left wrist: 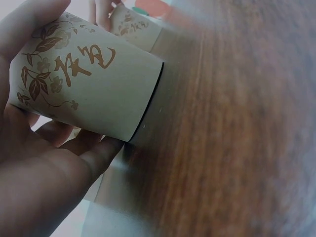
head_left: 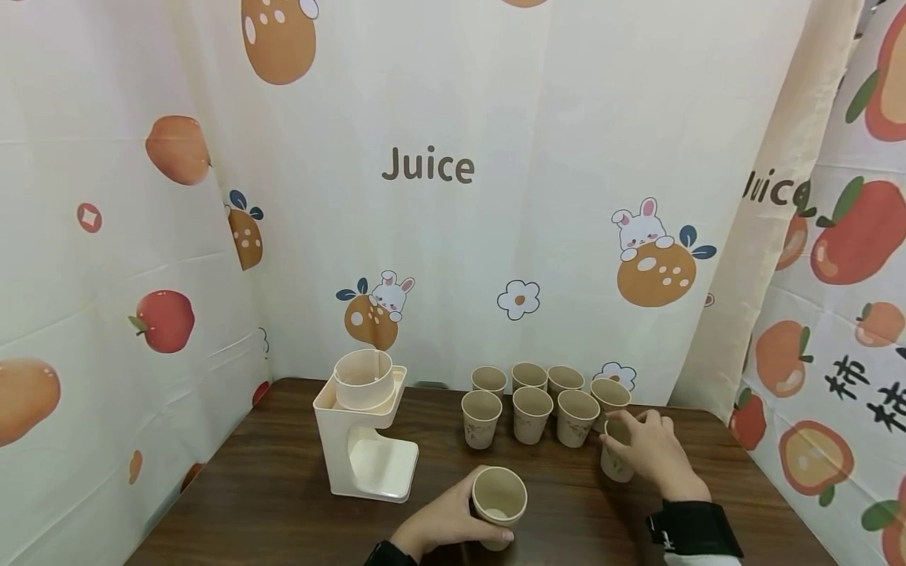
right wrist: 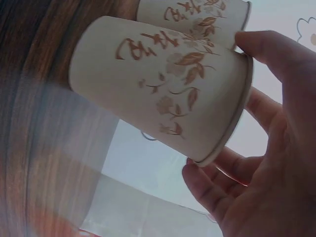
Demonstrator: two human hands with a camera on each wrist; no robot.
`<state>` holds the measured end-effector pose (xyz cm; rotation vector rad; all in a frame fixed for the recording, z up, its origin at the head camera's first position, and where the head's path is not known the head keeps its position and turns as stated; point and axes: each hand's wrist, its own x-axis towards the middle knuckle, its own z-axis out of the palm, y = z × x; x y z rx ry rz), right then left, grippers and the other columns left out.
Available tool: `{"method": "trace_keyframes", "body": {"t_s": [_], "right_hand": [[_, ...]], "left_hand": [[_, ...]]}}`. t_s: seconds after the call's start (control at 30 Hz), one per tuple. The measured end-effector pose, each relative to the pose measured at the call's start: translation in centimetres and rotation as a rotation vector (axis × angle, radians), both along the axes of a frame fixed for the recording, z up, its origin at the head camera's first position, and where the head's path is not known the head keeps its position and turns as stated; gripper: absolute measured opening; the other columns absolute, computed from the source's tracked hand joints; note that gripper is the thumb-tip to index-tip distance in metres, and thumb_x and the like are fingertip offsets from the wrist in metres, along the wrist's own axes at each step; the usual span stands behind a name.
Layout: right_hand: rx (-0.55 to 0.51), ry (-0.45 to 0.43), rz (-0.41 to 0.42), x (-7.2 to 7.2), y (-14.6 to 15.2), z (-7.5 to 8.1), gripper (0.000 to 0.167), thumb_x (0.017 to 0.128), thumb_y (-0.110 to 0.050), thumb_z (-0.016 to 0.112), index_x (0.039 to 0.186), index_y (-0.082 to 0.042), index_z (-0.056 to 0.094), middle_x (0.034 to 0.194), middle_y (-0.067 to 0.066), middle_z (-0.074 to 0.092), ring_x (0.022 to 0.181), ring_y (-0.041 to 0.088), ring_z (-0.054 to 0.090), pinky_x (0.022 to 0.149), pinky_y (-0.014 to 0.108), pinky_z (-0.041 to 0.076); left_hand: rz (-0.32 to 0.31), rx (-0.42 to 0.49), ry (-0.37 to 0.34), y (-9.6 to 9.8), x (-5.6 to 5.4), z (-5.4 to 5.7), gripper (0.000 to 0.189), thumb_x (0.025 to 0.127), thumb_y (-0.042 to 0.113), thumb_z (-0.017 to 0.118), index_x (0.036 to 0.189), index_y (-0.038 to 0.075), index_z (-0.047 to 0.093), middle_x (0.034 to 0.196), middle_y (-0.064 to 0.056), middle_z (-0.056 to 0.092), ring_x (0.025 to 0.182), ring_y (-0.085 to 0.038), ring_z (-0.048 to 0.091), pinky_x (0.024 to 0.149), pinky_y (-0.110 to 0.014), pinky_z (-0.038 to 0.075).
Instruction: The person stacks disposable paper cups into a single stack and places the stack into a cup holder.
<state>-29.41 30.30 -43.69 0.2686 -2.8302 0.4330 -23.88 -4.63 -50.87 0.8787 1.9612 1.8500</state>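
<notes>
a: what is the left hand (head_left: 447,515) doing?

b: its fingers are curled round a paper cup (head_left: 499,497) near the front of the bench (head_left: 276,479). the cup's mouth faces up, and the left wrist view shows brown leaves, flowers and two characters on its side.

a: does that cup touch the bench?

b: i cannot tell; its base is at least very near the wood.

a: and the right hand (head_left: 654,452)?

b: grasping too. the fingers pinch a second cup (head_left: 617,462) by its rim, at the right end of the group. it carries the same brown print, and another cup sits just beside it in the right wrist view.

a: what makes up the group?

b: seven standing cups (head_left: 532,417), mouths up: four in the back row, three in front, set close together.

a: anything else on the bench?

b: a white appliance (head_left: 336,456) to the left, well apart from the cups, with a round container (head_left: 364,387) on top. behind is a pale curtain (head_left: 453,236) printed with fruit, rabbits and "juice".
</notes>
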Motion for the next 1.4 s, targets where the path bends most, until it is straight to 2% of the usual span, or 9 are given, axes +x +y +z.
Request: {"method": "trace_keyframes", "body": {"t_s": [0.3, 0.77, 0.97, 1.2, 1.4], "right_hand": [[0.010, -0.124, 0.050, 0.6, -0.3, 0.9, 0.048, 0.093, -0.042, 0.070, 0.128, -0.010, 0.062, 0.114, 0.035, 0.053, 0.108, 0.056, 0.047, 0.082, 0.067, 0.044], [-0.013, -0.160, 0.084, 1.8, -1.6, 1.8, 0.050, 0.092, -0.045, 0.071, 0.130, -0.015, 0.062, 0.120, 0.031, 0.053, 0.112, 0.055, 0.047, 0.083, 0.069, 0.045], [-0.035, -0.125, 0.121, 2.6, -2.7, 2.5, 0.046, 0.092, -0.043, 0.072, 0.128, -0.016, 0.065, 0.120, 0.029, 0.055, 0.113, 0.055, 0.048, 0.085, 0.067, 0.045], [-0.047, -0.055, 0.161, 3.3, -3.8, 2.9, 0.041, 0.091, -0.038, 0.075, 0.126, -0.018, 0.067, 0.118, 0.024, 0.059, 0.110, 0.051, 0.051, 0.085, 0.065, 0.046], [-0.067, -0.005, 0.207, 4.0, -4.5, 3.3, 0.038, 0.090, -0.038, 0.075, 0.124, -0.020, 0.069, 0.118, 0.020, 0.061, 0.107, 0.048, 0.054, 0.083, 0.062, 0.047]], "left_hand": [[-0.007, 0.003, 0.002, 0.0, 0.0, 0.0, 0.069, 0.081, 0.011, 0.084, 0.138, 0.020, 0.048, 0.126, -0.009, 0.062, 0.119, -0.030, 0.057, 0.101, -0.035, 0.043], [-0.021, 0.012, -0.025, -0.2, 0.1, 0.2, 0.069, 0.081, 0.010, 0.084, 0.139, 0.017, 0.047, 0.127, -0.007, 0.061, 0.119, -0.029, 0.057, 0.101, -0.036, 0.043], [-0.024, 0.016, -0.031, -0.3, 0.1, 0.4, 0.068, 0.081, 0.009, 0.083, 0.139, 0.017, 0.047, 0.127, -0.009, 0.061, 0.119, -0.030, 0.057, 0.101, -0.036, 0.043], [-0.010, 0.012, -0.002, -0.3, 0.1, 0.2, 0.069, 0.080, 0.011, 0.084, 0.138, 0.018, 0.047, 0.126, -0.011, 0.061, 0.118, -0.032, 0.057, 0.101, -0.036, 0.043], [-0.013, 0.012, -0.028, -0.3, 0.0, 0.2, 0.068, 0.081, 0.010, 0.084, 0.138, 0.019, 0.047, 0.127, -0.009, 0.061, 0.119, -0.031, 0.057, 0.100, -0.035, 0.043]]}}
